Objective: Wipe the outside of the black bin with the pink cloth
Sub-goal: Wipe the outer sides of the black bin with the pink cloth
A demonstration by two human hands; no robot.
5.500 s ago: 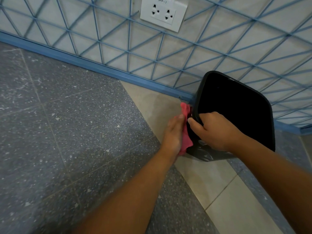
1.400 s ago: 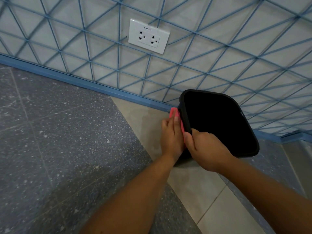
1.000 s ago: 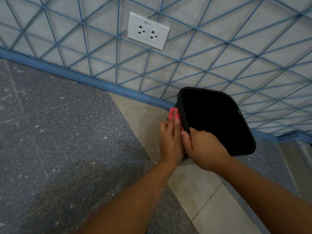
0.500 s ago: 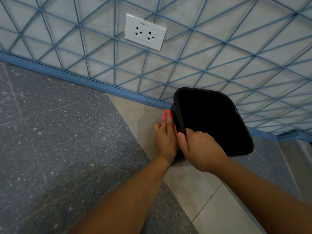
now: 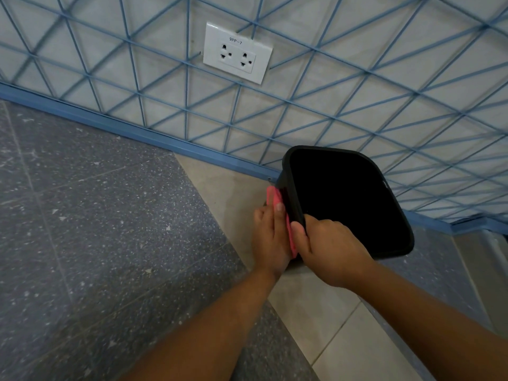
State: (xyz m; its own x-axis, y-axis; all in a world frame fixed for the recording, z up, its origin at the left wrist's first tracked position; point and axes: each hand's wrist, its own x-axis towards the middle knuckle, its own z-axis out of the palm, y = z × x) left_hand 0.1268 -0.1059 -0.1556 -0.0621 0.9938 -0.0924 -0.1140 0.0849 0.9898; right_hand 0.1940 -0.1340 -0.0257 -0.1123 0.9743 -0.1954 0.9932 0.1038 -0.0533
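**Ana:** Pink cloth [image 5: 275, 198] is what I notice first. Where are the hands?

**Ben:** Left hand [image 5: 270, 239] lies flat, fingers straight, and presses the cloth against the bin's [image 5: 294, 188] left outer wall. A strip of pink shows along the inner edge of that hand, and a corner sticks out past the fingertips, toward 12 o'clock.

**Ana:** And the right?

**Ben:** Right hand [image 5: 328, 250] is curled over the rim at the bin's near-left corner, thumb outside and the fingers hidden, I take it inside. It holds the bin; it carries no cloth.

**Ana:** Where does the bin sit?

**Ben:** On the floor [image 5: 110, 229], on a pale tile, against the skirting [image 5: 137, 134] of a wall [image 5: 357, 78] crossed with blue lines. From the hands it spreads toward 1 and 2 o'clock. A socket [image 5: 237, 53] is higher up the wall, toward 11. The mouth faces the camera, and I would guess the bin is tipped, though its base is hidden.

**Ana:** So how far along is the job?

**Ben:** Mid-wipe, I'd judge. The cloth is on the left wall, near the rim, so that side is being worked. Whether it is already clean I can't tell; black plastic shows no marks from here.

**Ana:** What is left?

**Ben:** Probably the rest: the side toward the wall at 12, the right side at 3, and the near face below the right hand. None of them has the cloth on it now, and turning the bin would bring them round.
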